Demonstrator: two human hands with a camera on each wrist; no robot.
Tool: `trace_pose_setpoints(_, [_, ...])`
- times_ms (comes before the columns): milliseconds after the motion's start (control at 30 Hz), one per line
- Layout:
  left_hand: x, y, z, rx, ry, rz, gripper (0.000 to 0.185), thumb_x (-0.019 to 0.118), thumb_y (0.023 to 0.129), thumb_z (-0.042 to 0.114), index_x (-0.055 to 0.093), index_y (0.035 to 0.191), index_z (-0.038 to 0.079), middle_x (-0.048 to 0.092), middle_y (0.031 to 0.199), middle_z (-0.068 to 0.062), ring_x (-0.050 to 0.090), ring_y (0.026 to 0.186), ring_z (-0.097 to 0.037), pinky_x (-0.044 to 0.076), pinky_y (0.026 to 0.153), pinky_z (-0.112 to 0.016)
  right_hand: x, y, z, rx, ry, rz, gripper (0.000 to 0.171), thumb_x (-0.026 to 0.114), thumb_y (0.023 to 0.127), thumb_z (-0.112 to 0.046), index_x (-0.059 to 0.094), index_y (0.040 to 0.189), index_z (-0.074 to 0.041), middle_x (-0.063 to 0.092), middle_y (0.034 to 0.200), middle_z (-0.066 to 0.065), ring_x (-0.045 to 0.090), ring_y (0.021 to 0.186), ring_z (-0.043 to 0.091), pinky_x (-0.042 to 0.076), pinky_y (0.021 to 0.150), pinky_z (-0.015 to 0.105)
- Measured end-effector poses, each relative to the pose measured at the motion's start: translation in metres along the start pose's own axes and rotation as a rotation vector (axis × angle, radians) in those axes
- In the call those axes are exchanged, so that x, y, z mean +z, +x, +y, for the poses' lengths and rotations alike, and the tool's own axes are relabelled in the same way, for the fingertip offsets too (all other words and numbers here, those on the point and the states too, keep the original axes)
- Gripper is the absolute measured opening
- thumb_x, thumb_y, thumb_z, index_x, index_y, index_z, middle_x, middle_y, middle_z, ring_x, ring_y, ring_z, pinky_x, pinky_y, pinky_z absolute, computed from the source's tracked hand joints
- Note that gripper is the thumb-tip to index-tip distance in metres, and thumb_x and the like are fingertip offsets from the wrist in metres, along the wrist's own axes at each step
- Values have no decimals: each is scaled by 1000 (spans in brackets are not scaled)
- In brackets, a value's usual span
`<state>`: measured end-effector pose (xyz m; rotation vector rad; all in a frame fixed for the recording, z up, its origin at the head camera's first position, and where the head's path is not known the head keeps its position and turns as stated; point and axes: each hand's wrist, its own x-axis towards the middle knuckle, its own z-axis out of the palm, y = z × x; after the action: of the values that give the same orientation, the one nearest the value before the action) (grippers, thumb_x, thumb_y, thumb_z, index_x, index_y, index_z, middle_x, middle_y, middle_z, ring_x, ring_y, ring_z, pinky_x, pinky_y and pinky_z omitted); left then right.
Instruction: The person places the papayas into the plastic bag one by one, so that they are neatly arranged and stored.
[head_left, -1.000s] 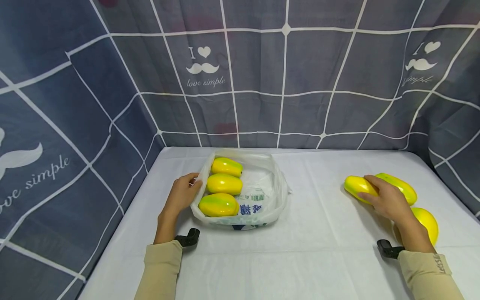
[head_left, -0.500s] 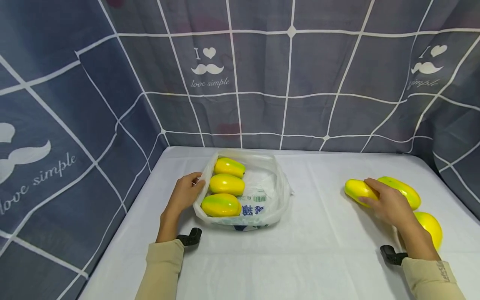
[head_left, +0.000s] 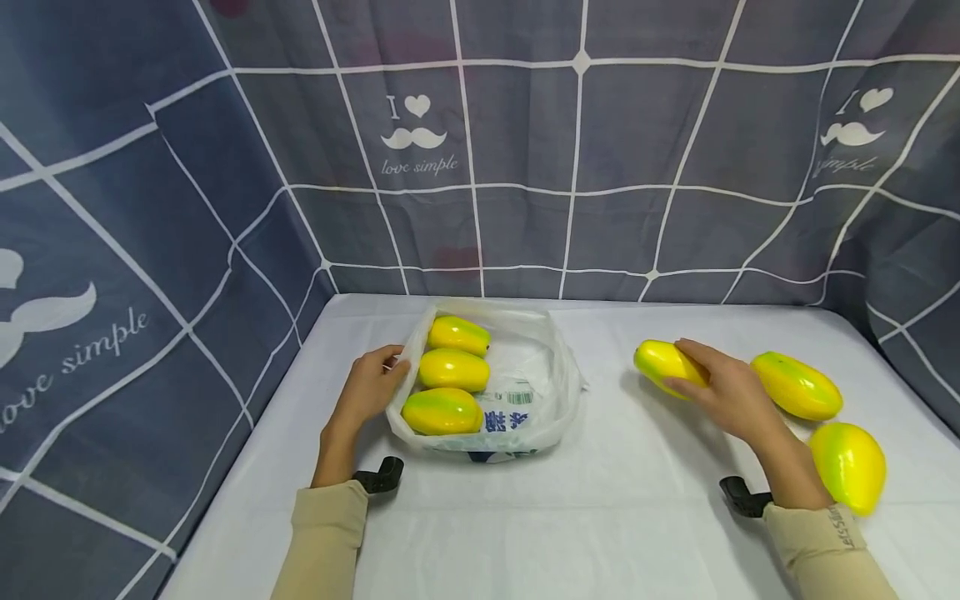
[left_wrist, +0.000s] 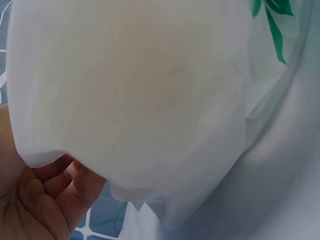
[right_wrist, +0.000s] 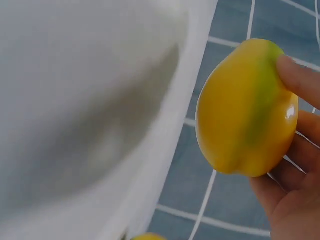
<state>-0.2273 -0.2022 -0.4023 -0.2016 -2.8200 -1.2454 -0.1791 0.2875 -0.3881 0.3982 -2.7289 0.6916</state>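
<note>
My right hand [head_left: 720, 387] holds a yellow papaya [head_left: 666, 365] with a green streak, raised over the table with its shadow below. In the right wrist view, thumb and fingers grip this papaya [right_wrist: 245, 110] from one side. My left hand [head_left: 369, 385] pinches the left rim of a white plastic bag [head_left: 551, 425], whose mouth stands wide. Three papayas lie inside along its left side: a back one [head_left: 459, 335], a middle one [head_left: 453, 370] and a front one [head_left: 442, 412]. In the left wrist view the bag [left_wrist: 135, 100] hides part of the left hand [left_wrist: 50, 200].
Two more papayas lie at the right, one farther back [head_left: 798, 386] and one [head_left: 849, 467] beside the right forearm. A white cloth covers the table [head_left: 570, 533]. Dark grey checked fabric [head_left: 517, 225] hangs behind and at the sides.
My right hand has lifted the papaya and carried it left toward the bag, away from the two others. The left hand stays at the bag's rim.
</note>
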Motion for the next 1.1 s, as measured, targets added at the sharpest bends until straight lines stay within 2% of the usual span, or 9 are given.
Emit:
trace_pose_setpoints(233, [4,2,1,6,1,0,37,54,101,17,58,133,-2,63,109,-18,59,90,-29,50,82,-42,3,10,-31,-109,5,15,53,78,85,-17,58,130,1,65,119,20,61,94,34,45,82,54])
trace_pose_setpoints(400, [5,3,2,6,7,-5,38,54,101,18,58,134,-2,63,109,-18,59,90,-28,50,82,-41,1,18,-54,-181,9,-3,39,79,84,-17,62,119,-10,64,97,2,53,78,19,43,70,41])
trace_pose_setpoints(467, [4,4,2,0,7,-5,38,54,101,18,58,134,-2,63,109,-18,59,90,-28,50,82,-42,3,22,-63,-201,15,-6,39,80,84,-18,62,118,-12,62,95,0,51,77,17,42,70,39])
trace_pose_setpoints(533, [3,3,1,-9,10,-7,39,53,102,18,57,134,-2,62,110,-18,58,91,-29,50,83,-42,7,27,-71,-219,31,-6,42,80,84,-18,62,120,-10,65,103,3,57,84,20,46,75,41])
trace_pose_setpoints(600, [1,3,0,-18,16,-10,39,53,102,19,57,135,-2,62,112,-19,58,93,-29,49,84,-43,12,32,-80,-242,58,-7,47,80,84,-18,61,126,-6,65,117,9,61,97,27,48,84,47])
trace_pose_setpoints(700, [-1,2,-2,-30,29,-15,40,52,102,20,56,136,-2,61,112,-19,57,93,-29,48,83,-42,22,40,-94,-277,93,-17,53,79,84,-17,60,131,-2,60,132,15,58,116,33,44,96,52])
trace_pose_setpoints(867, [-2,1,-3,-19,34,-7,38,52,102,19,58,133,-2,62,109,-18,57,91,-29,47,81,-41,38,55,-111,-296,122,-51,55,79,84,-19,58,132,-2,58,135,14,55,121,33,42,100,50])
trace_pose_setpoints(1100, [2,3,-1,3,16,-7,37,53,102,18,58,133,-2,63,109,-19,58,90,-28,48,81,-42,63,71,-120,-326,147,-73,57,78,86,-21,57,134,0,55,139,17,50,127,35,38,105,50])
